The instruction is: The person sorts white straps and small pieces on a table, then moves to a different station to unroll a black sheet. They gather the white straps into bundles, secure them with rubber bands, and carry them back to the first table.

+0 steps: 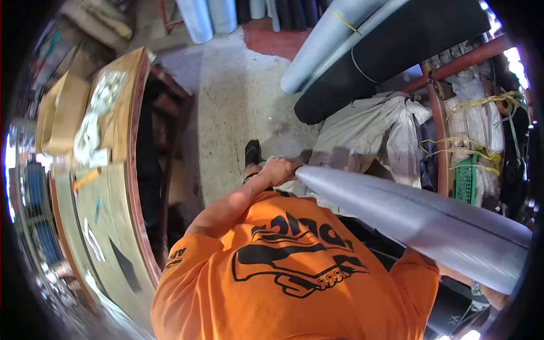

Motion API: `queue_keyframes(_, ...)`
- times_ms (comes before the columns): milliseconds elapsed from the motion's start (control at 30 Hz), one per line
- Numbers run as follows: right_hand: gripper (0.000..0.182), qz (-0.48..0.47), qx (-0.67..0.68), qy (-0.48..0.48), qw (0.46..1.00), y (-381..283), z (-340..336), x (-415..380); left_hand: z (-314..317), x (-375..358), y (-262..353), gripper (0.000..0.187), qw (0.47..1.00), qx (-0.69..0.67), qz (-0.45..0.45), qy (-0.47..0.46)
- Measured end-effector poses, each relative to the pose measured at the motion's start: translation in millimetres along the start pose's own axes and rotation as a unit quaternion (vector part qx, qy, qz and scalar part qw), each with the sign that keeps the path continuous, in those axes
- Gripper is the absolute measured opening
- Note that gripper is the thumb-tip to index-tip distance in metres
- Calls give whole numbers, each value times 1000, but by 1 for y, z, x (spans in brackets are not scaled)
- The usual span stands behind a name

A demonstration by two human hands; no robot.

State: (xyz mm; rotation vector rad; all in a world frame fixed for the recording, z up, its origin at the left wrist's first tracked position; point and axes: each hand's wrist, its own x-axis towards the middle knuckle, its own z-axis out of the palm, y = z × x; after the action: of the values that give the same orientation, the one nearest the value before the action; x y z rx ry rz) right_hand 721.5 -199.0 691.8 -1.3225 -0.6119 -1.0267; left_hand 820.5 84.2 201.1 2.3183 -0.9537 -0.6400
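Observation:
A long roll of silver-grey sheet material [396,212] lies slantwise across my right side, its narrow end near the middle of the view and its wide end at the right edge. My left hand [279,171] is closed at the narrow end, with the fingertips partly hidden. Under the roll passes my right arm, and my right hand [494,297] shows below its far end, holding it from beneath; most of those fingers are hidden. A white plastic sack [368,133] lies on the floor just beyond the roll.
To the left stands a wooden workbench [107,209] with a cardboard box [63,113] and white cord bundles [88,133]. A large black roll [391,56] and a light-blue roll [326,42] lean ahead. At right, a red metal rack [439,124] holds wrapped rolls and a green basket [466,178].

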Motion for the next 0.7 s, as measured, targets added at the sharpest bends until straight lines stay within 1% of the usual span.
queue_keyframes(67,63,-56,-66,34,996,37,14,15,-27,50,-44,54,999,-12,33,-6)
queue_keyframes(100,60,-88,-99,52,990,54,21,24,-53,71,-50,54,999,-19,47,-3)
queue_keyframes(133,57,-126,-132,80,980,69,25,32,-82,91,-58,53,998,-13,30,-46)
queue_keyframes(167,55,-165,-166,112,966,83,29,39,-90,117,-79,51,997,8,76,-15)
queue_keyframes(200,52,-195,-205,152,947,99,28,48,-99,143,-100,54,997,-3,71,-35)
queue_keyframes(233,49,-219,-247,202,922,116,27,55,-124,166,-107,57,996,-11,70,-59)
queue_keyframes(267,47,-225,-289,263,893,135,25,60,-137,188,-121,60,993,10,93,-67)
queue_keyframes(333,41,-197,-331,366,847,186,19,68,-156,250,-150,68,985,59,148,-69)
queue_keyframes(400,39,-90,-300,366,876,254,7,65,-226,286,-114,75,978,-8,172,-116)
queue_keyframes(433,40,-41,-272,342,899,294,1,64,-263,299,-91,79,974,-45,177,-137)
queue_keyframes(500,48,69,-219,283,931,379,-7,57,-316,337,-51,82,976,-20,174,-130)
queue_keyframes(533,52,127,-200,249,939,419,-11,47,-331,356,-31,84,978,-13,166,-123)
queue_keyframes(600,64,223,-180,179,941,493,-25,17,-341,407,-24,89,976,-122,165,-74)
queue_keyframes(633,65,255,-189,127,940,535,-38,-4,-337,428,-31,92,970,-172,159,-60)
queue_keyframes(667,72,314,-244,126,909,566,-44,-27,-333,458,-41,102,982,-78,173,-22)
queue_keyframes(700,79,374,-297,126,869,592,-46,-54,-295,501,-80,107,930,-194,305,72)
